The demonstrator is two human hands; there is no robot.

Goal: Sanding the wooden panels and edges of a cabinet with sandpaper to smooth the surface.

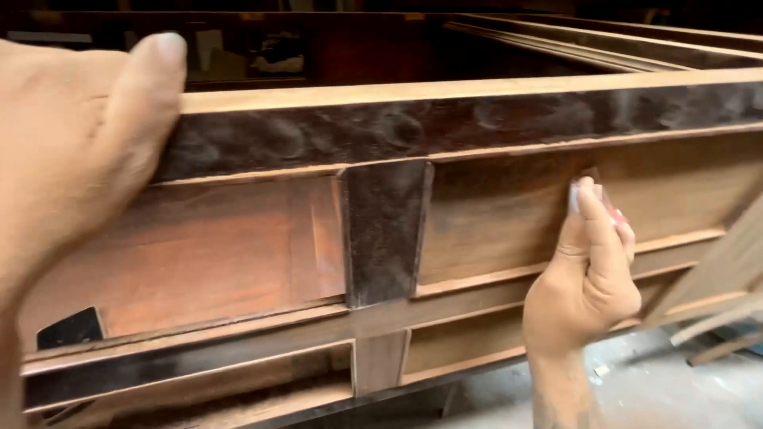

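Your left hand (75, 151) fills the near left of the view, gripping the top edge of a large wooden furniture frame (477, 214). The thumb lies flat along the top rail (445, 119), pointing up and to the right; the other fingers fold over the far side of the rail and are hidden, so you cannot tell how they sit.

Your right hand (584, 274) is lower and to the right, raised in front of the frame's right panel (509, 214). Its fingers are curled tightly together, pinching a small folded piece of sandpaper (574, 199), pale with a reddish edge, at the fingertips. The paper is pressed against or just beside the panel's brown face; the blur hides which.

The frame stands on its side, stretching from near left to far right. A dark, dusty band runs along the top rail, and a dark tapered upright (385, 234) divides a reddish left panel (199, 254) from the browner right one. Lighter strips edge the panels. Loose wooden slats (719, 286) lean at the far right, above a dusty grey floor (636, 389).
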